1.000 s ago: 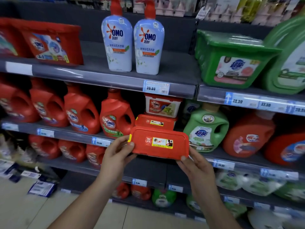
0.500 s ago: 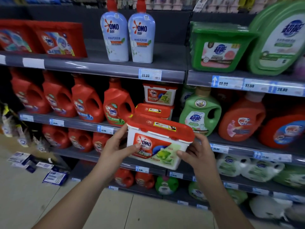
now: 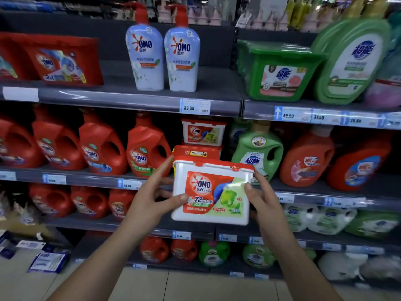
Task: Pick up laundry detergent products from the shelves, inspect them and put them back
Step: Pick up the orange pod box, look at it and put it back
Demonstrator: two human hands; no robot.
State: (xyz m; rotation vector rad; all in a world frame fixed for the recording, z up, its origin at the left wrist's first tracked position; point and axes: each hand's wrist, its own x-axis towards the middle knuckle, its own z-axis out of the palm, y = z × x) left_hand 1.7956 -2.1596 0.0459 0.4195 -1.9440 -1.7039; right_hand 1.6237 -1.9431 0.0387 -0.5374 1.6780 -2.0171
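Observation:
I hold a white OMO detergent pod box (image 3: 211, 192) with a red lid in front of the middle shelf, its printed front face turned toward me. My left hand (image 3: 152, 198) grips its left side, thumb across the front label. My right hand (image 3: 263, 197) grips the right side, thumb on the front edge. Behind the box, two more OMO pod boxes (image 3: 202, 132) sit stacked on the shelf.
Red OMO jugs (image 3: 147, 148) line the middle shelf at left, and a green jug (image 3: 258, 151) stands at right. The top shelf (image 3: 141, 101) carries two pale blue pump bottles (image 3: 162, 59) and a green tub (image 3: 280, 70). Lower shelves hold more bottles above a tiled floor.
The box has tipped from lid-toward-me to front-face-toward-me and sits a little lower. Both hands kept their hold on its sides.

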